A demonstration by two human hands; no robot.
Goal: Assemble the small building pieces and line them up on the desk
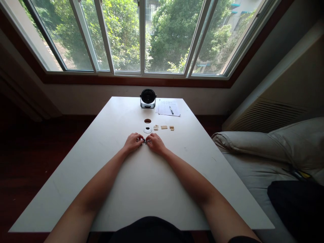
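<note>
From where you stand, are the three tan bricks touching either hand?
No, the three tan bricks lie in a row on the white table, apart from the left hand and the right hand.

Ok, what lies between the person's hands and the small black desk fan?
From the left hand and right hand to the desk fan, the head view shows a clear round disc, then a brown oval piece.

- A black top (149, 232) is worn, only its front being seen at the lower frame edge.
- A dark strip (243, 240) is seen in the lower right, probably a sleeve edge, though too little is shown to be sure.
- The left hand (132, 142) and right hand (156, 143) are uncovered.
- The left forearm (95, 189) and right forearm (192, 179) are likewise uncovered.
</note>
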